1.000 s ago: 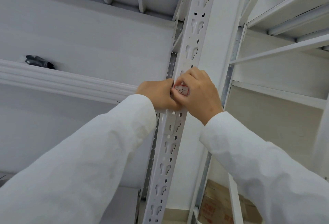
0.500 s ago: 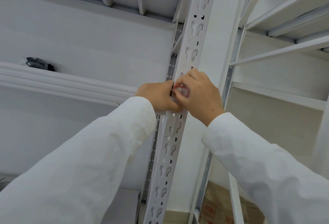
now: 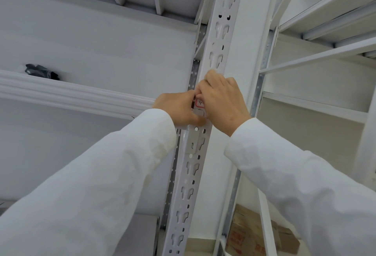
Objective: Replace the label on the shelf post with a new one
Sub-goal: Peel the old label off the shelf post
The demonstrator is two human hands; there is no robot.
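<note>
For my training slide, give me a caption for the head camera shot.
Both hands, left and right, work a red-bordered label on the white shelf post.

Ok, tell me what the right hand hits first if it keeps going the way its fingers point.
Likely the red-bordered label on the shelf post: the right hand curls its fingers leftward onto it, with the left hand just beyond. Depth is unclear.

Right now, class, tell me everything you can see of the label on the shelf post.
The label is a small white sticker with a red rounded border and dark handwritten marks, too hidden to read. It looks like thin paper. It sits on the front face of the white perforated shelf post, between the two hands. The right hand covers its right part; the left hand meets its left edge. Only a corner shows, so whether it lies flat or is lifting cannot be told.
</note>
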